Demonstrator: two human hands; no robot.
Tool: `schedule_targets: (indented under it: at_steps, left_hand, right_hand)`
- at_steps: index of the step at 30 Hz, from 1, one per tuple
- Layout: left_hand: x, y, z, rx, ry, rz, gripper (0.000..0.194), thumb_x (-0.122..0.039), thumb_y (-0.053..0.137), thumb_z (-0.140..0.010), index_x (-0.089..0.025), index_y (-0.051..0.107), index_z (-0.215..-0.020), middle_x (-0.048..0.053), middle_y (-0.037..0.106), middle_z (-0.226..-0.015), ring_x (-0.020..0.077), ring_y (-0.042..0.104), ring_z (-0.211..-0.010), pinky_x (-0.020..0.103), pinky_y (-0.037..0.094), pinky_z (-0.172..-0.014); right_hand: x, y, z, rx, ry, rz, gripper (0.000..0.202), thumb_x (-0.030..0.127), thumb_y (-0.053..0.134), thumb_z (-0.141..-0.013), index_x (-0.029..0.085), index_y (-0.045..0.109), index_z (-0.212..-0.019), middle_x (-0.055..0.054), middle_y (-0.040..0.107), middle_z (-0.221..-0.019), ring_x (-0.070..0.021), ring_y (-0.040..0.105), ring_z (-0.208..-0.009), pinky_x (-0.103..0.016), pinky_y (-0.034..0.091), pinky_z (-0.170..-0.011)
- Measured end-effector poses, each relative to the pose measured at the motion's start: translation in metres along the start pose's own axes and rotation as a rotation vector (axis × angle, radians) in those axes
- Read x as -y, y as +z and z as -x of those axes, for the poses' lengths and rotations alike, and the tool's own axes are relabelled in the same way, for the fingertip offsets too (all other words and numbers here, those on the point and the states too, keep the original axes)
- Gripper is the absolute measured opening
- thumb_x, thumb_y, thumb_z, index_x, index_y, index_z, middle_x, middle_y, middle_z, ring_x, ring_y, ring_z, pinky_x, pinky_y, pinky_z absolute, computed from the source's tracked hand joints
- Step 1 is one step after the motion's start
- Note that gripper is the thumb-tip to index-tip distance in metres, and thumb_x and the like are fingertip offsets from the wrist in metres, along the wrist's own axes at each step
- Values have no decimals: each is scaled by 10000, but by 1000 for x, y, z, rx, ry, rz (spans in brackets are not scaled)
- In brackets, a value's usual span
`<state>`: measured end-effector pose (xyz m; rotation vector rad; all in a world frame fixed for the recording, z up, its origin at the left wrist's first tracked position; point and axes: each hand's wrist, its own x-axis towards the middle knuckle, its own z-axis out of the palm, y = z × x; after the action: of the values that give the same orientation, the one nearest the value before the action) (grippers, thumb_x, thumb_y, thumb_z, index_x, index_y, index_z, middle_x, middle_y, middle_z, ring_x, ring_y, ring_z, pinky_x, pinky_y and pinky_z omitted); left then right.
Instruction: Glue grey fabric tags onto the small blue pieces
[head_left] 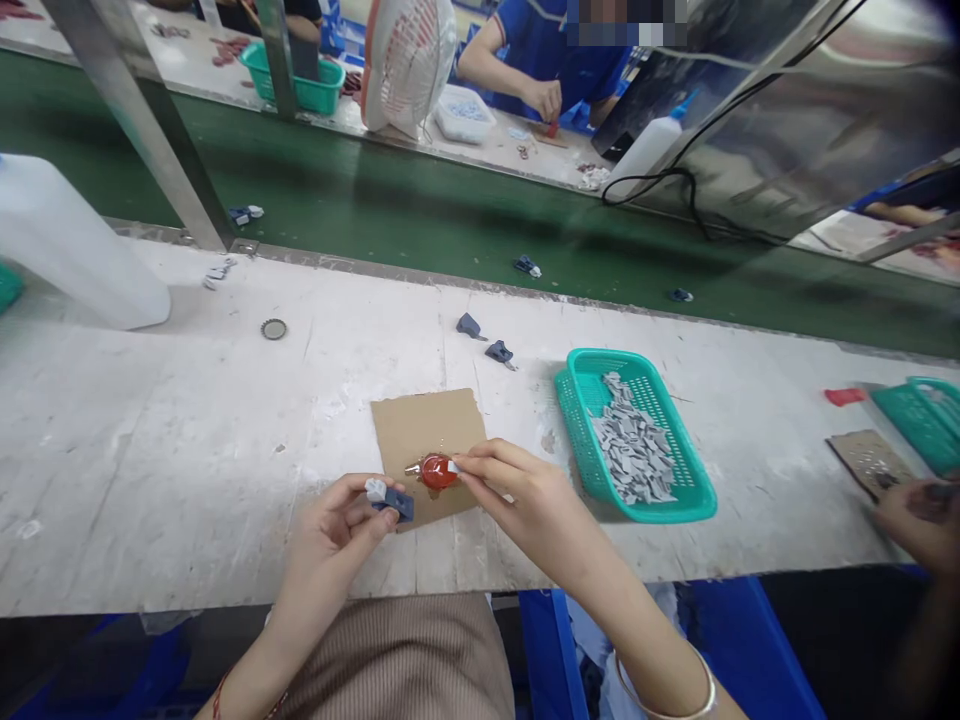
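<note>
In my left hand is a small dark blue plastic part with a pale grey-white piece at its end; thumb and fingers pinch it. My right hand pinches a small pale grey piece between the fingertips. That piece touches or hovers right at a round red cap-like dish, shiny as if wet inside; contact is hard to tell. Under the dish lies a square of brown cardboard, with wet-looking spots around the dish.
Right of the cardboard stands a green basket of small grey pieces. Two dark blue parts lie beyond the cardboard. A bottle cap and white jug are left. Behind runs a green belt. A neighbour's hand works at right.
</note>
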<state>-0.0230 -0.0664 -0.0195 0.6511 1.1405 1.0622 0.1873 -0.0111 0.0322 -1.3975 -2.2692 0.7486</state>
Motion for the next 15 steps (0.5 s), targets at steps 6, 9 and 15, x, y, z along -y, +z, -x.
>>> schedule_targets:
  at_steps: [6, 9, 15]
  left_hand:
    - [-11, 19, -6, 43, 34, 50, 167, -293, 743, -777, -249, 712, -935, 38, 758, -1009, 218, 721, -907, 326, 584, -819]
    - [-17, 30, -8, 83, 45, 69, 140, -293, 733, -785, -245, 708, -915, 37, 763, -1000, 222, 723, -931, 339, 584, -850]
    - [-19, 42, -10, 101, 67, 102, 153, -296, 738, -781, -243, 712, -923, 41, 752, -1036, 231, 724, -948, 364, 588, -886]
  right_hand:
    - [11, -15, -4, -72, 258, -498, 110, 284, 679, -841, 224, 766, -870, -58, 750, -894, -204, 706, -828, -305, 597, -697]
    - [15, -19, -5, -32, 300, -667, 108, 297, 718, -808, 221, 773, -862, -57, 752, -896, -204, 714, -835, -310, 602, -721]
    - [30, -25, -4, 3, 236, -572, 106, 235, 685, -837, 240, 780, -883, -44, 754, -903, -190, 708, -844, -304, 591, -749]
